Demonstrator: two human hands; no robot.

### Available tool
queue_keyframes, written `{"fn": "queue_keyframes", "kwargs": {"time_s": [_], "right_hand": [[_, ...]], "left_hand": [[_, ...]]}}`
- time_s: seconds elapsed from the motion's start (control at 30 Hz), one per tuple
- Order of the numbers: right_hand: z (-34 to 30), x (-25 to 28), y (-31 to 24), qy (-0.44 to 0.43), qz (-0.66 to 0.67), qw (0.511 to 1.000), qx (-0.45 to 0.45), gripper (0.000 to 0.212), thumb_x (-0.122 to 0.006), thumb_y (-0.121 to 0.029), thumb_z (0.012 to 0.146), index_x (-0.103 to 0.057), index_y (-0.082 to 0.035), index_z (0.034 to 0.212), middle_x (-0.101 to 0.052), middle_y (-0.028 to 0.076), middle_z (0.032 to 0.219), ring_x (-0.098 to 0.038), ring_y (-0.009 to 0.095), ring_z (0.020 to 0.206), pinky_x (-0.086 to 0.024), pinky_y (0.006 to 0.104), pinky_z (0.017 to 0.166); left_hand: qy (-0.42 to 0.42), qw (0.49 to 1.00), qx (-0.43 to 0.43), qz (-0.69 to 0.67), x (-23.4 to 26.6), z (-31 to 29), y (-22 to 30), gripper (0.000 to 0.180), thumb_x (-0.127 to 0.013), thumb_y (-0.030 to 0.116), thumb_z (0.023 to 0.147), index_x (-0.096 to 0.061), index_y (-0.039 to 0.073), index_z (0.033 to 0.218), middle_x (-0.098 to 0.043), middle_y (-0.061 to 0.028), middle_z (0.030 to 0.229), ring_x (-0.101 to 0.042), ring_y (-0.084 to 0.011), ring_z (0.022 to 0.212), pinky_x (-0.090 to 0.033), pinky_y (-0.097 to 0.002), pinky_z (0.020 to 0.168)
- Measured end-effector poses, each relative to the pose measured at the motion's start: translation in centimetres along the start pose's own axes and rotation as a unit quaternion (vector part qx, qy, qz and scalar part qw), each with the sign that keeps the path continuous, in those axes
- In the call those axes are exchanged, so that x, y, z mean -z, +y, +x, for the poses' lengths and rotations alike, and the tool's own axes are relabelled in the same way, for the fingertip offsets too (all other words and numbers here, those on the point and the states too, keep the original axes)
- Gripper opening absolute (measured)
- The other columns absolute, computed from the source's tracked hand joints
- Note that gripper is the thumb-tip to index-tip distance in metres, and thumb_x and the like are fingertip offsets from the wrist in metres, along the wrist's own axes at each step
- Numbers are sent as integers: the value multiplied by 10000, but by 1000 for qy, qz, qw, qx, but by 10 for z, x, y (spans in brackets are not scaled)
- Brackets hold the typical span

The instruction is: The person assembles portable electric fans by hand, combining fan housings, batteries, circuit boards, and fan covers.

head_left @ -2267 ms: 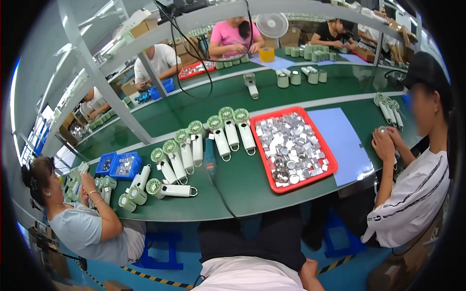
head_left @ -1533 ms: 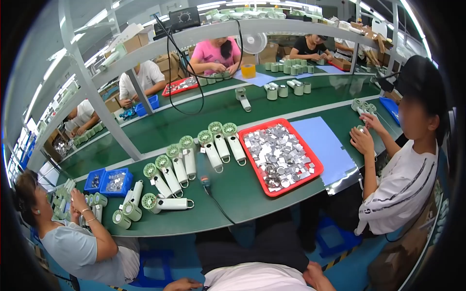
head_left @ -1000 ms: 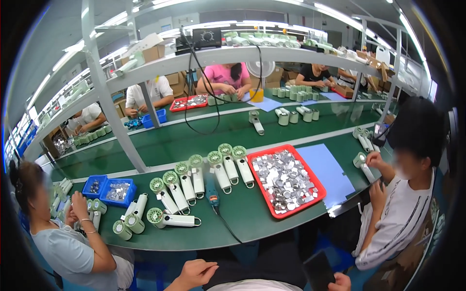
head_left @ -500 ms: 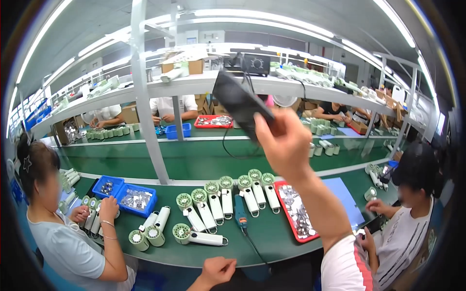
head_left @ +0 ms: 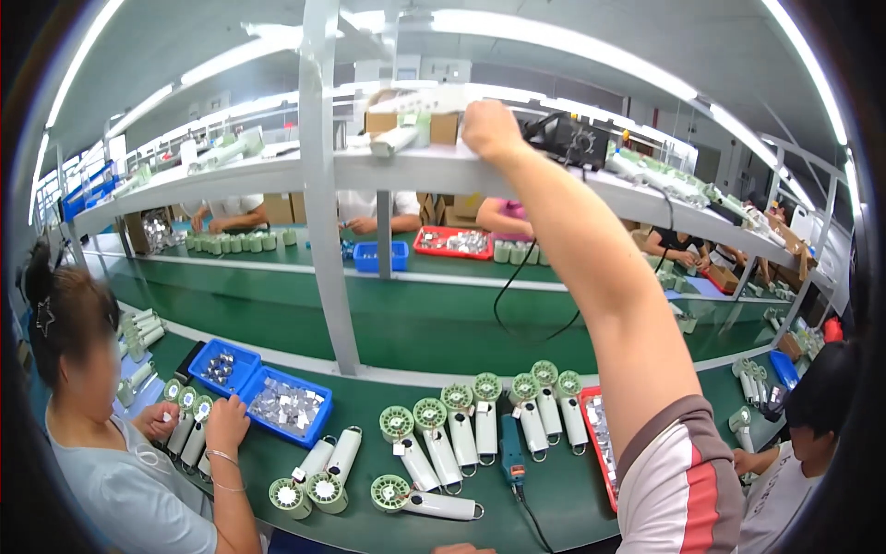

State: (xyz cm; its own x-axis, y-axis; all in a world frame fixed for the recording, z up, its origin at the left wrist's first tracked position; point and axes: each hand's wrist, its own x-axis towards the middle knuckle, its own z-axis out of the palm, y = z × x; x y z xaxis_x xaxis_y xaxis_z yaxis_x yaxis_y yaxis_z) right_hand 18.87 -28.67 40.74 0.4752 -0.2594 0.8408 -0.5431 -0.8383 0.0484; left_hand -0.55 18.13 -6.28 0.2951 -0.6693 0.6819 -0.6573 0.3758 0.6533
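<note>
My right hand reaches up to the white shelf, its fingers curled closed. What they hold, if anything, is hidden behind the hand. Just right of it stands a black box with a dial. Of my left hand only a sliver shows at the lower edge, fingers out of sight. Before me on the green bench lie several white handheld fans with green round heads; one fan lies crosswise, closest to me. A teal electric screwdriver with a black cord rests among them.
Blue bins of small metal parts stand at left, a red tray at right behind my arm. A person works at left, another at right. A grey post rises ahead. A black cable hangs below the shelf.
My right hand has moved up and away to the shelf; the flat black rectangular thing it held is no longer visible. My left hand has dropped almost out of view. The view has swung right.
</note>
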Motion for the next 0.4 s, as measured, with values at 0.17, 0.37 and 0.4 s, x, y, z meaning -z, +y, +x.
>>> {"fn": "queue_keyframes", "kwargs": {"time_s": [0.17,0.37,0.4], "right_hand": [[65,-32,46,63,-30,994,83,201,-686,-168,822,-822,-25,859,-770,291,1007,-763,440,1028,-616,487,919],[62,-39,-6,-71,-8,995,66,220,-690,-195,818,-846,-56,890,-791,239,1011,-790,378,988,-633,457,887],[83,-49,30,20,-108,988,108,219,-737,-232,786,-849,-61,866,-798,234,946,-800,336,1000,-628,457,907]], "left_hand": [[-19,998,-41,-38,1,23,-5,74,-817,51,808,-769,51,863,-597,-84,627,-589,-268,513,-453,-419,483],[-41,999,4,-24,16,18,-8,107,-813,-7,788,-763,9,882,-580,-53,613,-574,-221,485,-461,-346,451],[-58,998,-18,-34,6,17,-7,125,-821,9,795,-769,6,909,-580,-48,609,-576,-224,483,-469,-337,454]]}}
